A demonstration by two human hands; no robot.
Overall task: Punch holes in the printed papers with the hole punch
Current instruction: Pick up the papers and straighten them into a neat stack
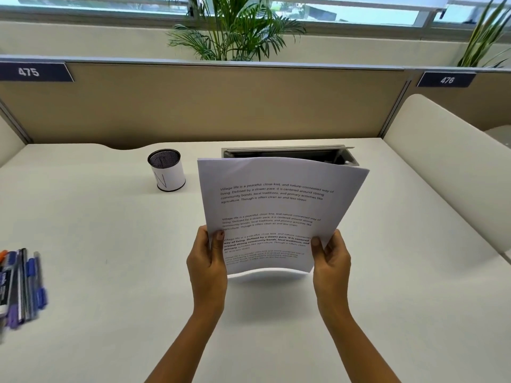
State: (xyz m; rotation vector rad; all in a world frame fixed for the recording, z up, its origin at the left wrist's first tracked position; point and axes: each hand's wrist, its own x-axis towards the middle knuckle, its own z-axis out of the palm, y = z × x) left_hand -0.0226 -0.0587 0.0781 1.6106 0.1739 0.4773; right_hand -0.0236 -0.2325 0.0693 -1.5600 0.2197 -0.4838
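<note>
A stack of white printed papers (pixel 279 205) with black text stands nearly upright above the middle of the white desk (pixel 116 244), bowed slightly and lifted off the surface. My left hand (pixel 207 266) grips its lower left edge, thumb on the front sheet. My right hand (pixel 330 261) grips the lower right edge the same way. No hole punch shows anywhere in view.
A mesh pen cup (pixel 166 170) wrapped in white paper stands behind and left of the papers. Several pens and markers (pixel 23 286) lie at the desk's left edge. An open cable tray (pixel 290 154) sits at the back. A beige partition (pixel 210 103) bounds the desk.
</note>
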